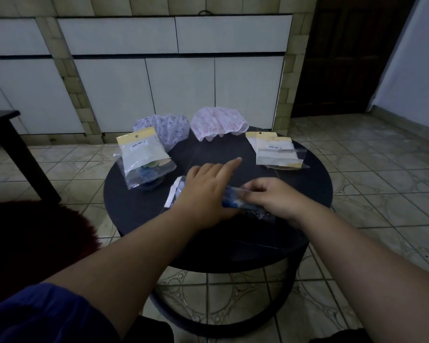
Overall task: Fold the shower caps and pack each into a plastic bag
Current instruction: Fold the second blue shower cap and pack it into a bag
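On the round dark table (295, 179) a clear plastic bag with a folded blue shower cap (229, 201) inside lies under both hands. My left hand (206, 191) presses flat on the bag, index finger stretched forward. My right hand (270, 196) pinches the bag's right part with curled fingers. The bag's white flap (174, 195) sticks out left of my left hand. A packed bag (144, 159) with a yellow header lies at the left. A few empty bags (276, 151) lie at the right. A blue-patterned cap (166, 127) and a pink-patterned cap (218, 123) sit unfolded at the far edge.
White cabinet doors (178, 90) stand behind the table. A dark bench (8, 134) is at the left and a dark red fuzzy seat (35, 233) at the near left. Tiled floor (369, 169) surrounds the table.
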